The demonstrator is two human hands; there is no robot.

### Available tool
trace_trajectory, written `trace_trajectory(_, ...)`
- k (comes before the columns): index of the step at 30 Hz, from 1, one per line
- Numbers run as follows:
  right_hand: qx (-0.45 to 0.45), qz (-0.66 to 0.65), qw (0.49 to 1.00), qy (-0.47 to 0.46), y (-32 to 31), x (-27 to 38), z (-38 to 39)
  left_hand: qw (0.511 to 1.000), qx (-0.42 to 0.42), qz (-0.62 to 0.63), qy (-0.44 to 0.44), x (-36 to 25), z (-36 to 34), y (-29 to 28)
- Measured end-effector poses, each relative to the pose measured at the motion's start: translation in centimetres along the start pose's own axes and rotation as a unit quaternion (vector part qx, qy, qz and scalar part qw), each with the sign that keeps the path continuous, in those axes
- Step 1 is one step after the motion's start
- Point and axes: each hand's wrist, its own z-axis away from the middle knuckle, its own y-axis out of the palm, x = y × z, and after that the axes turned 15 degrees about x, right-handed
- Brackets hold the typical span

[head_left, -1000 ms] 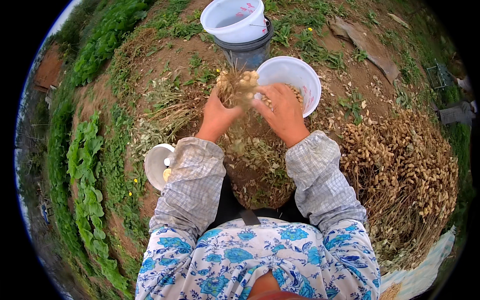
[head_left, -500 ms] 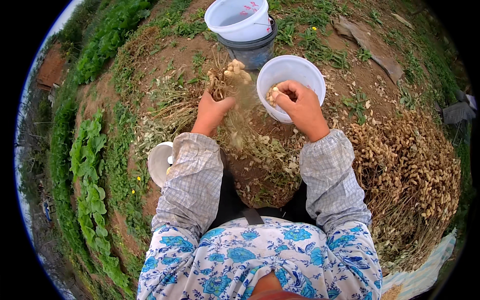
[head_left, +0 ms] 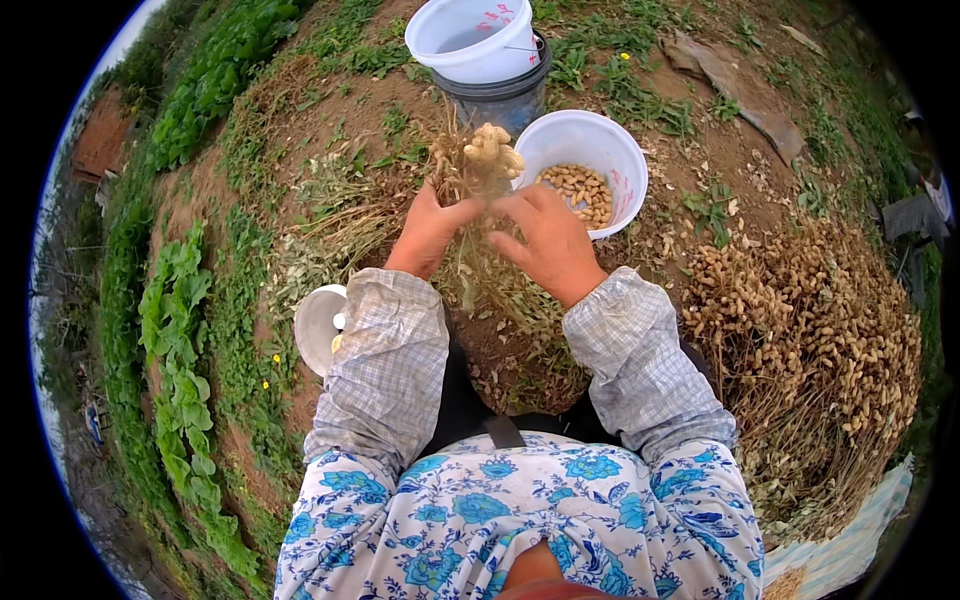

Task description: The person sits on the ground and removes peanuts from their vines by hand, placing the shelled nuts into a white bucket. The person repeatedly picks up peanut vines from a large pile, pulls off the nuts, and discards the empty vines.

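My left hand [head_left: 428, 232] is closed around a dried peanut plant [head_left: 450, 165], holding it upright with roots and pods at the top. A cluster of pale peanuts [head_left: 490, 152] hangs at the plant's right side. Beside it is my right hand [head_left: 552, 240], thumb and fingers apart, tips slightly blurred just below that cluster; I see nothing held in it. Just beyond the right hand stands a white bucket [head_left: 625, 165] with a layer of picked peanuts [head_left: 580, 192] on its bottom.
Behind, a white bucket [head_left: 470, 52] sits in a black one [head_left: 500, 105]. A small white container [head_left: 315, 325] lies by my left forearm. At right is a big heap of peanut plants [head_left: 810, 340] on a striped sheet [head_left: 850, 555]. Stripped stalks [head_left: 335, 215] lie at left.
My right hand has moved left from over the white bucket, where it held peanuts, to the plant. Picked peanuts in the bucket now show. The plant has shifted slightly right.
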Motion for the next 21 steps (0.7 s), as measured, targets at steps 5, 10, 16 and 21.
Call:
trace_trajectory(5,0.050,0.047,0.997,0.042,0.8,0.0,0.1,0.992,-0.055,-0.112,0.020,0.5,-0.2,0.2)
trace_trajectory(10,0.201,-0.252,0.936,0.140,-0.1,0.0,0.3,0.958,-0.074,-0.265,0.084,-0.2,-0.1,1.5)
trace_trajectory(16,0.252,-0.514,0.807,0.143,-5.0,3.1,0.5,0.927,-0.132,-0.332,0.114,1.0,-0.4,0.2)
trace_trajectory(21,-0.048,0.018,0.996,0.072,-4.3,-4.5,-0.1,0.953,-0.096,-0.276,0.077,0.8,-0.4,-1.9)
